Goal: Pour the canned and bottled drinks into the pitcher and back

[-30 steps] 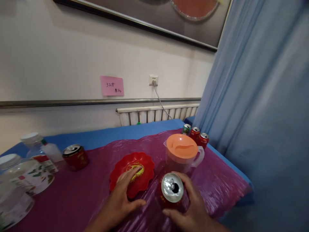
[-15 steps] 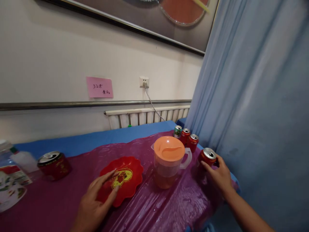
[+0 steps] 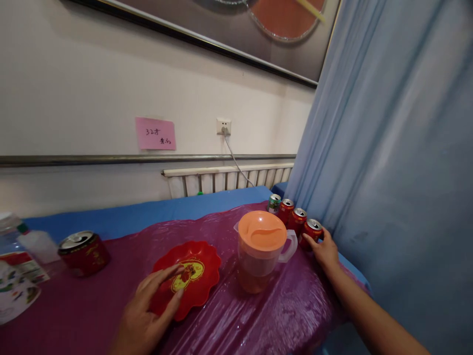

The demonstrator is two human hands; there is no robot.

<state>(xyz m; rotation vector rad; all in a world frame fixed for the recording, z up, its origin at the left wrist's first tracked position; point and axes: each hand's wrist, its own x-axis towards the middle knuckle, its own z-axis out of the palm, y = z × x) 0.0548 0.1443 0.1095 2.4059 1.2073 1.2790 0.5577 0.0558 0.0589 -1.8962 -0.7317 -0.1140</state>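
My right hand (image 3: 325,250) reaches far right and wraps a red drink can (image 3: 312,231), which stands on the table at the near end of a row of cans (image 3: 286,209) by the blue curtain. My left hand (image 3: 150,308) lies flat with fingers spread on the near edge of a red scalloped plate (image 3: 195,268). Between the two hands stands a clear pitcher with an orange lid (image 3: 262,246).
A purple plastic sheet (image 3: 236,315) covers the blue table. Another red can (image 3: 83,252) stands at the left, with plastic bottles and jars (image 3: 18,261) beyond it. A blue curtain (image 3: 388,148) hangs at the right; a radiator (image 3: 225,178) lines the wall.
My right hand carried the opened red can from in front of me out to the right and set it down at the end of the row of cans. The left hand stayed on the plate.
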